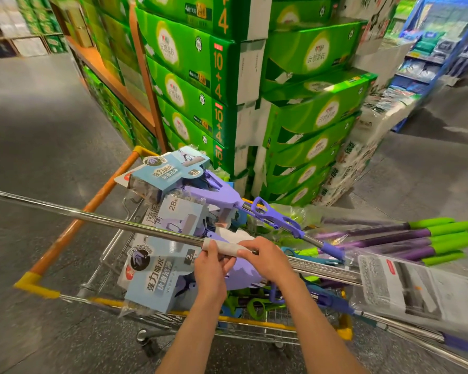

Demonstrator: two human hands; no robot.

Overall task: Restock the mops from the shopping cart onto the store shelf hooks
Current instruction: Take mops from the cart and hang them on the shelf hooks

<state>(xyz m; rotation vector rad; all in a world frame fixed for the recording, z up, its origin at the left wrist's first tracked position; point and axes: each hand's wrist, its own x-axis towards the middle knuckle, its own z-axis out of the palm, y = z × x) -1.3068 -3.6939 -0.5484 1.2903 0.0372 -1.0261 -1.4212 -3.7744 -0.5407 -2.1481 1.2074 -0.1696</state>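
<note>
The steel mop pole (92, 215) juts far left past the shopping cart (65, 233); swung carelessly, it could strike something. My left hand (210, 268) pinches its white wrap (222, 248), my right hand (265, 259) grips beside it, over the heaped mops

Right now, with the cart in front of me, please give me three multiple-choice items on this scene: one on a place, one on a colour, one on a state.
1. Where does the long metal pole lie?
A. Across the top of the shopping cart
B. On the floor
C. On a shelf hook

2. What colour are the stacked boxes behind the cart?
A. Red
B. Green
C. Black

3. What are the hands doing?
A. Hanging idle
B. Pushing the cart handle
C. Gripping the white wrap on the pole

Answers: 1 A, the pole spans the cart above the mop packs. 2 B, every box face is green. 3 C, the left hand and right hand both close on the wrapped part.
</note>
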